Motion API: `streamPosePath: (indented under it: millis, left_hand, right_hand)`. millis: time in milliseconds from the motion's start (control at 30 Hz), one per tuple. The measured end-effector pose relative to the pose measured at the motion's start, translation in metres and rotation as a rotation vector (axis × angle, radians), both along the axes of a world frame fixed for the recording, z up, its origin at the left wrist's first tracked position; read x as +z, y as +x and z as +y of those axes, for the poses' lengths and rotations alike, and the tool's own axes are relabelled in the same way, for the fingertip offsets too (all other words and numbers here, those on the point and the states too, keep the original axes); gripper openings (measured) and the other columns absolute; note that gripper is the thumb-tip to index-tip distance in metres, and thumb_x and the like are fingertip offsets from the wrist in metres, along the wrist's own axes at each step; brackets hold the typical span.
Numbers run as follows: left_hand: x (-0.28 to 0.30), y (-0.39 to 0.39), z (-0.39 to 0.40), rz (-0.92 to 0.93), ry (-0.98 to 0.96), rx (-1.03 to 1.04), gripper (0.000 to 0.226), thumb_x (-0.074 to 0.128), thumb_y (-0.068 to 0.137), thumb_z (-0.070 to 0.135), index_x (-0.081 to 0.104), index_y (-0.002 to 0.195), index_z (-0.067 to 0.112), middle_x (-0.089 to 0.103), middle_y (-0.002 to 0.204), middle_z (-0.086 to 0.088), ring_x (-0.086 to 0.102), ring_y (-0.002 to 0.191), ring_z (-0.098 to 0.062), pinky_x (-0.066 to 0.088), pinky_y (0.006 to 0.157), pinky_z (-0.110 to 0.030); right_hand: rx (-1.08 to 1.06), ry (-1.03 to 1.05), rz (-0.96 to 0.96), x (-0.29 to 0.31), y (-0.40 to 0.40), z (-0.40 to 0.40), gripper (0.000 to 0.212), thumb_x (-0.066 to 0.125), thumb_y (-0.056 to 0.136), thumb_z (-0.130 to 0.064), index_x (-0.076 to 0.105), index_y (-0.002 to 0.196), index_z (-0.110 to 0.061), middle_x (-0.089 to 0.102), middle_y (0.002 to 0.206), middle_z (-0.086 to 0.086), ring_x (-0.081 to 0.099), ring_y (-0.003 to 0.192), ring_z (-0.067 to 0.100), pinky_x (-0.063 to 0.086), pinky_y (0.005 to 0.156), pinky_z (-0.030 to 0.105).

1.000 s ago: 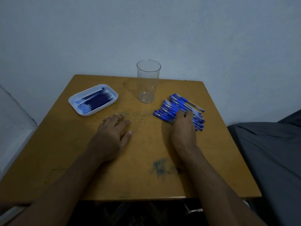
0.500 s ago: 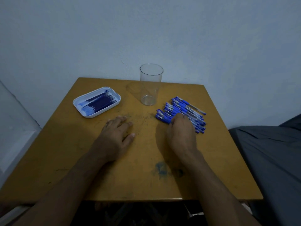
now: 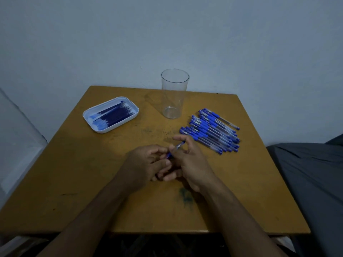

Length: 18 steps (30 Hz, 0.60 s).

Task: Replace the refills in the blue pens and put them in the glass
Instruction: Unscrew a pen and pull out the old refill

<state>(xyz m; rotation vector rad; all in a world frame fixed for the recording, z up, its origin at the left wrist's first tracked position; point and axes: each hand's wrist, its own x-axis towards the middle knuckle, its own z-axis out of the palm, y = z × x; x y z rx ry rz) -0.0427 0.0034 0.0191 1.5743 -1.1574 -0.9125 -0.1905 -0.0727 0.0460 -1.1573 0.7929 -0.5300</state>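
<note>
One blue pen is held over the middle of the wooden table. My right hand pinches its barrel and my left hand grips its lower end; most of the pen is hidden by the fingers. A pile of several blue pens lies on the table to the right. An empty clear glass stands upright at the back centre. A white tray with several blue refills sits at the back left.
A pale wall rises right behind the table. A dark grey fabric surface lies to the right of the table, and a light surface to its left. An ink stain marks the tabletop near the front.
My right hand has lifted one pen off the pile and brought it to the table's middle. My left hand has left the tabletop and closed on the pen's other end.
</note>
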Motion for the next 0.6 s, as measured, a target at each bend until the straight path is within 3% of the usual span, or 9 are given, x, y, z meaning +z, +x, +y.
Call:
streamPosePath:
  millis: [67,133,233,333,433,500,600]
  left_hand:
    - [-0.002,0.000,-0.001,-0.085,0.015,0.026,0.026,0.072,0.092,0.012,0.069,0.111,0.030,0.072,0.068,0.013,0.064,0.053,-0.003,0.051,0.051,-0.022]
    - [-0.004,-0.001,-0.001,-0.290,-0.054,0.049,0.026,0.070,0.093,0.011,0.070,0.112,0.028,0.067,0.066,0.019,0.064,0.059,0.003,0.047,0.057,-0.011]
    - [-0.009,-0.002,0.000,-0.516,-0.188,0.050,0.024,0.071,0.091,0.012,0.070,0.112,0.025,0.066,0.089,0.025,0.065,0.083,0.006,0.051,0.071,-0.012]
    - [-0.013,0.000,-0.004,-0.475,-0.184,0.078,0.012,0.070,0.093,0.029,0.068,0.104,0.027,0.068,0.085,0.016,0.065,0.076,-0.002,0.056,0.065,-0.028]
    - [-0.011,0.003,-0.009,-0.411,-0.122,0.056,0.015,0.062,0.097,0.044,0.071,0.099,0.032,0.069,0.071,0.012,0.064,0.064,-0.004,0.052,0.059,-0.031]
    - [-0.009,0.004,-0.012,-0.374,-0.068,0.010,0.016,0.061,0.099,0.041,0.073,0.093,0.032,0.071,0.070,0.013,0.064,0.061,-0.006,0.053,0.060,-0.033]
    - [-0.005,0.009,-0.012,-0.249,0.010,-0.036,0.014,0.062,0.099,0.031,0.073,0.092,0.026,0.073,0.073,0.007,0.061,0.054,-0.005,0.050,0.055,-0.026]
  right_hand:
    - [-0.026,-0.080,0.058,-0.002,0.002,0.001,0.018,0.050,0.107,-0.025,0.051,0.123,-0.018,0.072,0.086,0.028,0.070,0.070,0.040,0.060,0.053,0.040]
    - [-0.105,-0.183,0.134,-0.007,0.004,0.001,0.014,0.051,0.106,-0.024,0.058,0.114,-0.014,0.072,0.084,0.025,0.071,0.068,0.034,0.060,0.055,0.044]
    - [-0.191,-0.172,0.136,-0.013,0.003,-0.006,0.020,0.061,0.101,-0.015,0.056,0.120,-0.017,0.071,0.087,0.023,0.069,0.063,0.027,0.060,0.052,0.041]
    - [-0.145,-0.001,0.055,-0.009,-0.002,-0.014,0.022,0.065,0.097,-0.009,0.058,0.118,-0.006,0.073,0.087,0.022,0.069,0.065,0.023,0.059,0.051,0.033]
    - [-0.089,0.007,0.032,-0.007,-0.007,-0.020,0.017,0.067,0.095,-0.007,0.064,0.110,0.000,0.073,0.088,0.022,0.070,0.071,0.023,0.059,0.053,0.030]
    - [-0.071,-0.024,0.039,-0.008,-0.009,-0.023,0.015,0.068,0.093,-0.006,0.066,0.107,0.000,0.073,0.088,0.023,0.071,0.074,0.025,0.061,0.055,0.031]
    - [-0.029,-0.082,0.044,-0.006,-0.011,-0.024,0.012,0.067,0.093,-0.002,0.066,0.104,0.001,0.074,0.087,0.025,0.073,0.076,0.030,0.063,0.061,0.034]
